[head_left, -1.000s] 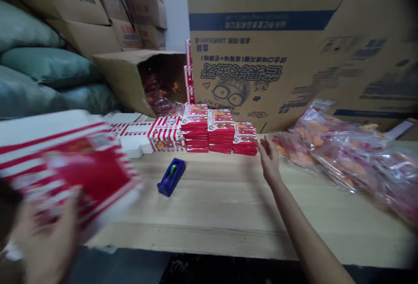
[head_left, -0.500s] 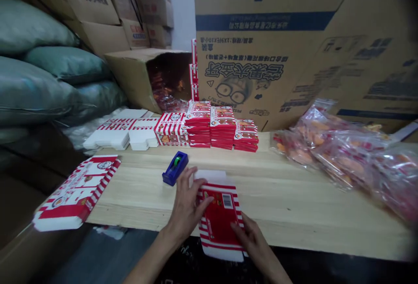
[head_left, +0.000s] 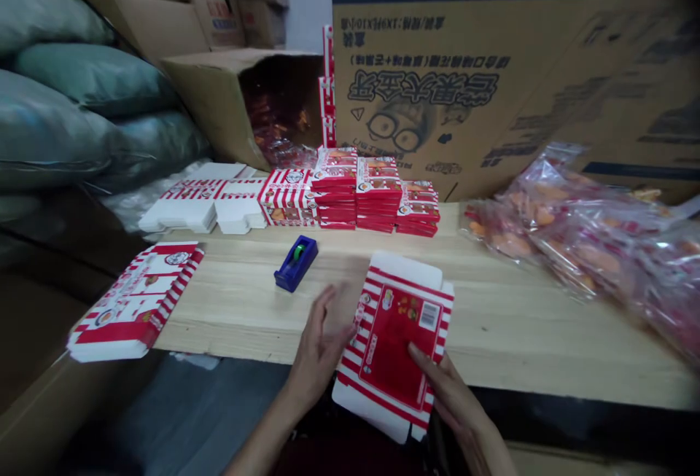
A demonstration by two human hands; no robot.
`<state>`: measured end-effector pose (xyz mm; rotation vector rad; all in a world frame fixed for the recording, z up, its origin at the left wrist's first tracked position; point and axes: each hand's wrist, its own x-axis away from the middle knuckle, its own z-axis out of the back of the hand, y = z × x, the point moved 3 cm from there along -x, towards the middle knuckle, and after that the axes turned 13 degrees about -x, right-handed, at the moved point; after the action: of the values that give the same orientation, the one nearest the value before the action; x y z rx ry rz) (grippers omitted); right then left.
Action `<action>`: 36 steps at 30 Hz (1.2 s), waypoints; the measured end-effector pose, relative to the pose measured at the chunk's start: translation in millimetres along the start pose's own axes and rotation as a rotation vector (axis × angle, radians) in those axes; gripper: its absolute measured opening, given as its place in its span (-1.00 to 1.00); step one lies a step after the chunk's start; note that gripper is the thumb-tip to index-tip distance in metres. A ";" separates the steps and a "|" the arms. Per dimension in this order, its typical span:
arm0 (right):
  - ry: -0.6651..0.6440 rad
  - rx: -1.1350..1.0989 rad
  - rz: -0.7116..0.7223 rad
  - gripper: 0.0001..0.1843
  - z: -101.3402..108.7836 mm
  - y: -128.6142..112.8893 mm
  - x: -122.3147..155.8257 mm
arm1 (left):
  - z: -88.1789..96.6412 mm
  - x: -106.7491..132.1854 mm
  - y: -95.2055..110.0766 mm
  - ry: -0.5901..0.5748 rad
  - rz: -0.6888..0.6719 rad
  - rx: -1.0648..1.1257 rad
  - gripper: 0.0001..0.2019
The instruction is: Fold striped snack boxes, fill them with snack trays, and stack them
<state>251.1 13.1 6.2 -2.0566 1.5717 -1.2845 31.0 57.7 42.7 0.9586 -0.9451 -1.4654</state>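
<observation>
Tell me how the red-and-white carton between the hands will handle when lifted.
The red-and-white carton is probably light and fairly stiff: it looks like thin printed card, and it holds flat with the right hand at one edge. Its creased end flaps will likely bend easily.

On wooden table [head_left: 492, 315]: folded box stacks [head_left: 375, 192] along back edge, flat blanks [head_left: 205, 206] left of them, tape dispenser [head_left: 295, 264] in front, plastic bags [head_left: 590, 250] at right. Another blank [head_left: 134, 301] at left end, apparently overhanging the edge. Box blank [head_left: 394, 345] at near edge, between left hand [head_left: 320, 345] and right hand [head_left: 451, 403]. Behind table: tipped open carton [head_left: 240, 108], sacks [head_left: 71, 111] further left
</observation>
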 end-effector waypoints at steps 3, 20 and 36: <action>0.005 -0.044 0.005 -0.35 -0.9 6.6 -8.0 | -17.1 16.5 -3.0 -0.251 0.098 0.138 -0.44; -0.084 0.088 0.009 -0.42 -11.1 9.6 4.7 | -25.0 34.1 3.5 -0.384 0.174 0.269 -0.61; -0.185 0.083 0.097 -0.51 0.3 20.8 -23.2 | -12.8 -0.3 -29.2 -0.066 0.124 0.381 -0.46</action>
<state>237.1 25.2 -18.9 -1.9611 1.4909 -1.0738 32.7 59.9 10.9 1.1065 -1.3399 -1.2423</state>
